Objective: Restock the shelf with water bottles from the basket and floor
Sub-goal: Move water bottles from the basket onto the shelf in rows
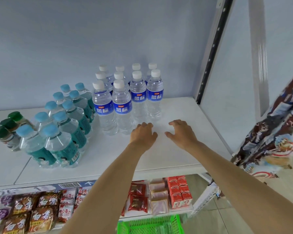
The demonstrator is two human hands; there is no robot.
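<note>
White shelf board (pixel 176 149) fills the middle of our view, and everything hangs off it. Toward its back wall we have the water bottles (pixel 125 98), white caps and blue labels, standing upright in four columns; the two left columns reach one bottle nearer the front edge than the two right ones. Both of our hands are out over the bare board just in front of those shorter columns. Our left hand (pixel 143 134) sits palm down with its fingers loosely curled, gripping nothing, fingertips right beside the base of the nearest bottle; whether they touch it we cannot tell. Our right hand (pixel 181 132) hovers just beside it, fingers spread and bent, thumb pointing inward, also holding nothing.

Left of the white-capped group on the same board stand the light-blue-capped bottles (pixel 61 125) with teal labels, two columns deep, and further left the green-capped bottles (pixel 7 130).

Below the board's front edge we see a lower tier with snack packets (pixel 32 211) and small red cartons (pixel 180 191). Under that, the green basket (pixel 150 225) shows its rim, with clear bottle shapes blurred inside.
</note>
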